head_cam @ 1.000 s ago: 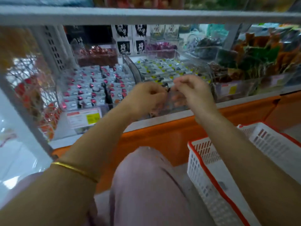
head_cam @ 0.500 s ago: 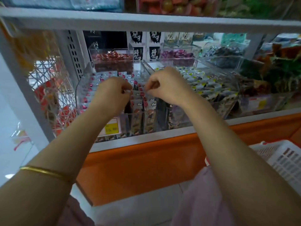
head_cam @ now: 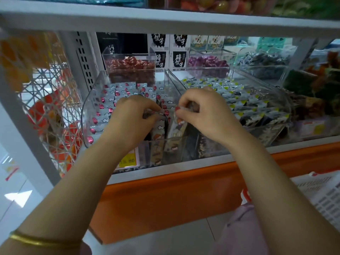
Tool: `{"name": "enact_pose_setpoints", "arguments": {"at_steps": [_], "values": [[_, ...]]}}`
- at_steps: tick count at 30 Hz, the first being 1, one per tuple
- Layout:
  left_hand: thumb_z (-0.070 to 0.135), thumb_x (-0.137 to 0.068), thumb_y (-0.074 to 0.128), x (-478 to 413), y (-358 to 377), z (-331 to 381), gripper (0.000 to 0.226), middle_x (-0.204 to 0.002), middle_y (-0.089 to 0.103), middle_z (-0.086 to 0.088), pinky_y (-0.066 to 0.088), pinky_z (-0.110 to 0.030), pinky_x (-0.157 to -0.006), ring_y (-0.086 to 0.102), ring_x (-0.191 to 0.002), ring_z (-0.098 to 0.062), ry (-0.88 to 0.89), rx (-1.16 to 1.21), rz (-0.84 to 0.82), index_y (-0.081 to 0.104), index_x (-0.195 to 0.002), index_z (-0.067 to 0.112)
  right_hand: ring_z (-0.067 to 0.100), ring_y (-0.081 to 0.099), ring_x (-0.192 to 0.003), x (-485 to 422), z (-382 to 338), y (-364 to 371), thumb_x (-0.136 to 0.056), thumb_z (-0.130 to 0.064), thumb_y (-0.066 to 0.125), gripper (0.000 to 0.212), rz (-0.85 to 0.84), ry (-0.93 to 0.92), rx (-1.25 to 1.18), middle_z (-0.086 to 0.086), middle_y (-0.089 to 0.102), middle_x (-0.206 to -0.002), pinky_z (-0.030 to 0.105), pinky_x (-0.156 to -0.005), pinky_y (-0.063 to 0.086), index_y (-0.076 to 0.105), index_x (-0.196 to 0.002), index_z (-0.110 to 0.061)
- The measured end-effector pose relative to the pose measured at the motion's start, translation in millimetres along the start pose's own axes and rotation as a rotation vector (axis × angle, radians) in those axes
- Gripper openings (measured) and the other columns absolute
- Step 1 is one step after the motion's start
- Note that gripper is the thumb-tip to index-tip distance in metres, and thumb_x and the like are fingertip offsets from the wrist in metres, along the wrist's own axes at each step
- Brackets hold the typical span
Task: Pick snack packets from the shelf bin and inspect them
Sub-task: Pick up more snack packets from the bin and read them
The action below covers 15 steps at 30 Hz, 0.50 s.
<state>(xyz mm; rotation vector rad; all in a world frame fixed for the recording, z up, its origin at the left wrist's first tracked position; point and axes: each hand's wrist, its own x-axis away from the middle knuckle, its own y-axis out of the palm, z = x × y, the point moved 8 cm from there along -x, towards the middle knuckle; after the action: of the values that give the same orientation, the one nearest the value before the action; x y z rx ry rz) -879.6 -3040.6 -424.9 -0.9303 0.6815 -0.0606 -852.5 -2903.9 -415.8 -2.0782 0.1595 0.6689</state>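
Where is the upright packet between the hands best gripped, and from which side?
Pinch the packet by its top edge, coming from above. It stands on end in the bin, hemmed in by neighbours and the front wall, so only that edge is free. The right hand pinches it there.

L hand, R hand w/ pinched pkt moved from yellow-pkt bin to pink-pkt bin

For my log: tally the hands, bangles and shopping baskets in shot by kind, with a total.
Hands: 2 (left hand, right hand, both pinching snack packets)
Gold bangle: 1
White basket: 1
Total: 4
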Motion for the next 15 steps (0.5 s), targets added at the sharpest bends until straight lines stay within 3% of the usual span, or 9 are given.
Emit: {"name": "enact_pose_setpoints", "arguments": {"at_steps": [2,5,8,11,15], "values": [[0.016,-0.090,0.058,0,-9,-2,0.020,-0.100,0.059,0.003,0.030,0.001,-0.064,0.052,-0.088,-0.011,-0.019,0.054,0.067,0.068,-0.108,0.015,-0.003,0.044,-0.065,3,1,-15,-0.090,-0.018,0.060,0.011,0.141,0.014,-0.151,-0.013,0.046,-0.071,0.012,-0.058,0.034,0.055,-0.084,-0.011],[0.021,-0.093,0.055,2,-11,-3,0.018,-0.089,0.057,0.009,0.033,0.002,-0.060,0.051,-0.077,-0.005,-0.049,0.158,0.073,0.068,-0.104,0.018,-0.002,0.052,-0.061,10,4,-32,-0.095,-0.014,0.052,0.011,0.365,0.055,-0.326,0.001,0.051,-0.074,0.025,-0.059,0.042,0.049,-0.086,-0.007],[0.029,-0.094,0.049,5,-5,-3,0.024,-0.084,0.062,0.004,0.037,-0.003,-0.059,0.054,-0.071,-0.006,-0.075,0.285,0.015,0.068,-0.103,0.018,0.016,0.054,-0.056,16,13,-36,-0.097,-0.013,0.048,0.015,0.501,0.166,-0.464,0.011,0.053,-0.072,0.032,-0.052,0.045,0.045,-0.082,-0.012],[0.033,-0.094,0.047,9,-2,-4,0.025,-0.088,0.065,0.005,0.039,-0.008,-0.057,0.058,-0.077,-0.004,-0.086,0.351,-0.024,0.065,-0.109,0.023,0.010,0.054,-0.046,18,26,-29,-0.096,-0.012,0.049,0.015,0.517,0.283,-0.725,0.006,0.055,-0.066,0.025,-0.041,0.046,0.048,-0.082,-0.010],[0.026,-0.093,0.052,14,0,-14,0.016,-0.084,0.064,0.011,0.041,-0.003,-0.054,0.058,-0.069,0.010,-0.179,0.542,-0.030,0.063,-0.104,0.028,0.012,0.061,-0.053,17,35,-10,-0.093,-0.010,0.055,0.014,0.417,0.390,-1.094,0.006,0.062,-0.067,0.023,-0.049,0.053,0.057,-0.081,-0.003]]}}
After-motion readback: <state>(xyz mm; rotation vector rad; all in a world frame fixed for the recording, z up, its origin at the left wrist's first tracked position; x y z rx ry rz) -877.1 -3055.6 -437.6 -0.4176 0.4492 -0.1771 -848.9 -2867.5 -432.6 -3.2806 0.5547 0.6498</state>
